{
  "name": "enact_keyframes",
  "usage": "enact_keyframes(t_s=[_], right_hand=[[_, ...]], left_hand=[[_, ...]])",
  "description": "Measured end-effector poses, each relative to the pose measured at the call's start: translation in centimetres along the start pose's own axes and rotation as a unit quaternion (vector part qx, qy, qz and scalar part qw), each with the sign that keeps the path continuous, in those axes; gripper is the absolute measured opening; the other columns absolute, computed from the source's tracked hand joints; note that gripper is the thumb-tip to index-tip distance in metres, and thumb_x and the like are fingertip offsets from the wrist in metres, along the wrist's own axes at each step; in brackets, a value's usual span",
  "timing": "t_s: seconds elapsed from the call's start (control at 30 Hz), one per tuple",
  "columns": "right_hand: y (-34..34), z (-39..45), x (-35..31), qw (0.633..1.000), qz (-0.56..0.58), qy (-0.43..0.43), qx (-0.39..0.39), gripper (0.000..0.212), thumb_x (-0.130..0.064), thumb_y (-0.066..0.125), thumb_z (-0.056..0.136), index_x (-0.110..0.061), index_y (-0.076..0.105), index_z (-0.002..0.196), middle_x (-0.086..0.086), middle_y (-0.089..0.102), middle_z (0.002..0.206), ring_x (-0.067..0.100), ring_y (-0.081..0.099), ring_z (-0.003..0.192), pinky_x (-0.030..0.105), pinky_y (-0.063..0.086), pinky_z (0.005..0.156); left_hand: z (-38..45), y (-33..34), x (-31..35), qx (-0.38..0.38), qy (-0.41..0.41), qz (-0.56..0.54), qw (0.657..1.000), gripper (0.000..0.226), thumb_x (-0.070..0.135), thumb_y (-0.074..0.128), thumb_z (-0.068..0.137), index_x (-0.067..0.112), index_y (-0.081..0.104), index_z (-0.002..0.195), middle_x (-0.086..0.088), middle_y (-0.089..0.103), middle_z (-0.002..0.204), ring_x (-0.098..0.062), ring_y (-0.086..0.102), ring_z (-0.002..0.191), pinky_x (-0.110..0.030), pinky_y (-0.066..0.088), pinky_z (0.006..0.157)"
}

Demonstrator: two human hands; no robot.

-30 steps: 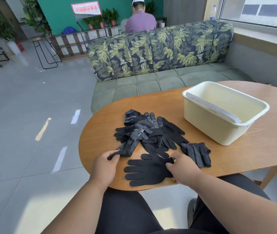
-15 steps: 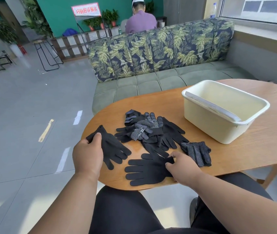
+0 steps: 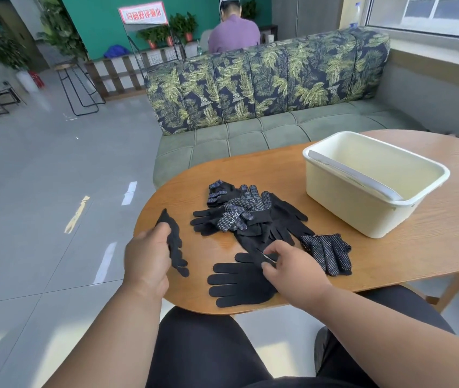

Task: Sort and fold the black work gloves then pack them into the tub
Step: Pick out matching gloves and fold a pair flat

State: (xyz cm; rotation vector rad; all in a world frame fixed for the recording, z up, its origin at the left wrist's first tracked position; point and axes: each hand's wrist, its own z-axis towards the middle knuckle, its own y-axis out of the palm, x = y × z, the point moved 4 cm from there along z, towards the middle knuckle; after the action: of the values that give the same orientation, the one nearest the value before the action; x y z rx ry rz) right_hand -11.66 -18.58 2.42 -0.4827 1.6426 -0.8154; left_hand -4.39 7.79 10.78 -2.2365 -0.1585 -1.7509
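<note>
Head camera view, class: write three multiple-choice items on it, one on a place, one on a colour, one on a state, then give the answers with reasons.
1. Where does the tub stand?
A. on the sofa
B. on the table, right of the glove pile
C. on the floor

2. What colour is the tub?
A. cream
B. blue
C. red

3. What is the left hand doing?
A. resting empty on the table
B. reaching into the tub
C. gripping a black glove

Answers:
1 B: it sits on the wooden table, right of the glove pile.
2 A: its walls and rim are pale cream.
3 C: its fingers close on a black glove, which hangs from the grip at the table's left end.
</note>
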Motion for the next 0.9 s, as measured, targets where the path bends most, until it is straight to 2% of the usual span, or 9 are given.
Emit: enact_keyframes(t_s=[0.1, 0.2, 0.3, 0.37, 0.5, 0.6, 0.7, 0.77, 0.9], right_hand=[[0.8, 0.1, -0.2, 0.987, 0.151, 0.031, -0.050, 0.014, -0.045, 0.060, 0.097, -0.032, 0.067, 0.099, -0.004, 0.069, 0.075, 0.009, 0.063, 0.063, 0.034, 0.056, 0.069], [1.2, -0.2, -0.7, 0.949, 0.278, 0.099, -0.113, 0.035, -0.055, 0.052, 0.101, -0.025, 0.070, 0.102, 0.005, 0.072, 0.084, 0.017, 0.066, 0.062, 0.035, 0.055, 0.062], [1.2, -0.4, -0.5, 0.937, 0.290, 0.133, -0.145, 0.043, -0.062, 0.052, 0.099, -0.023, 0.068, 0.108, 0.010, 0.074, 0.087, 0.023, 0.070, 0.063, 0.033, 0.055, 0.060], [1.2, -0.6, -0.4, 0.935, 0.284, 0.141, -0.157, 0.039, -0.054, 0.057, 0.100, -0.018, 0.069, 0.108, 0.010, 0.074, 0.085, 0.022, 0.070, 0.063, 0.033, 0.059, 0.062], [1.4, -0.4, 0.3, 0.931, 0.287, 0.169, -0.149, 0.015, -0.023, 0.063, 0.101, -0.014, 0.071, 0.110, 0.008, 0.070, 0.077, 0.018, 0.065, 0.059, 0.029, 0.059, 0.061], [1.1, -0.1, 0.5, 0.937, 0.280, 0.172, -0.116, 0.018, -0.009, 0.058, 0.100, -0.013, 0.073, 0.109, 0.009, 0.069, 0.072, 0.017, 0.064, 0.057, 0.025, 0.056, 0.052], [0.4, 0.2, 0.1, 0.947, 0.261, 0.152, -0.106, 0.026, -0.006, 0.051, 0.099, -0.017, 0.074, 0.108, 0.006, 0.072, 0.088, 0.019, 0.068, 0.074, 0.023, 0.056, 0.053], [-0.1, 0.5, 0.1, 0.950, 0.253, 0.145, -0.113, 0.028, -0.009, 0.049, 0.100, -0.023, 0.070, 0.111, 0.007, 0.072, 0.094, 0.023, 0.070, 0.080, 0.028, 0.060, 0.058], [-0.7, 0.8, 0.5, 0.951, 0.247, 0.141, -0.121, 0.026, -0.011, 0.044, 0.103, -0.027, 0.060, 0.116, 0.011, 0.073, 0.100, 0.029, 0.075, 0.082, 0.038, 0.065, 0.065]], left_hand=[[-2.0, 2.5, -1.2, -0.050, 0.026, 0.056, 0.997, 0.011, 0.026, 0.066, 0.088, 0.017, 0.066, 0.081, 0.007, 0.058, 0.058, -0.021, 0.051, 0.060, -0.031, 0.038, 0.059], [-4.4, 5.7, -4.4, -0.118, 0.031, 0.137, 0.983, 0.008, 0.027, 0.071, 0.085, 0.023, 0.074, 0.092, 0.006, 0.075, 0.075, -0.016, 0.067, 0.074, -0.033, 0.050, 0.067], [-6.0, 8.0, -7.2, -0.207, 0.019, 0.169, 0.963, 0.015, 0.025, 0.073, 0.085, 0.028, 0.074, 0.099, 0.009, 0.073, 0.076, -0.001, 0.066, 0.069, -0.018, 0.050, 0.065], [-6.4, 8.7, -8.1, -0.258, 0.023, 0.190, 0.947, 0.020, 0.021, 0.074, 0.087, 0.031, 0.071, 0.104, 0.006, 0.074, 0.084, 0.002, 0.065, 0.072, -0.013, 0.047, 0.066], [-6.7, 8.8, -8.6, -0.320, 0.009, 0.180, 0.930, 0.036, 0.016, 0.077, 0.087, 0.032, 0.067, 0.118, 0.006, 0.076, 0.097, 0.001, 0.070, 0.085, -0.008, 0.048, 0.070], [-6.2, 8.0, -8.4, -0.319, 0.013, 0.181, 0.930, 0.036, 0.014, 0.073, 0.087, 0.033, 0.069, 0.118, 0.008, 0.077, 0.098, -0.005, 0.072, 0.094, -0.014, 0.049, 0.079], [-4.5, 6.4, -7.9, -0.265, 0.036, 0.185, 0.946, 0.028, 0.017, 0.069, 0.089, 0.034, 0.072, 0.110, 0.011, 0.075, 0.090, 0.000, 0.069, 0.084, -0.018, 0.049, 0.075], [-3.1, 5.0, -7.7, -0.209, 0.062, 0.208, 0.954, 0.020, 0.020, 0.068, 0.093, 0.033, 0.075, 0.106, 0.013, 0.073, 0.089, 0.001, 0.068, 0.080, -0.019, 0.052, 0.074], [-1.4, 2.8, -8.1, -0.153, 0.096, 0.252, 0.951, 0.017, 0.022, 0.067, 0.098, 0.034, 0.079, 0.099, 0.018, 0.075, 0.097, 0.002, 0.067, 0.094, -0.016, 0.048, 0.078]])
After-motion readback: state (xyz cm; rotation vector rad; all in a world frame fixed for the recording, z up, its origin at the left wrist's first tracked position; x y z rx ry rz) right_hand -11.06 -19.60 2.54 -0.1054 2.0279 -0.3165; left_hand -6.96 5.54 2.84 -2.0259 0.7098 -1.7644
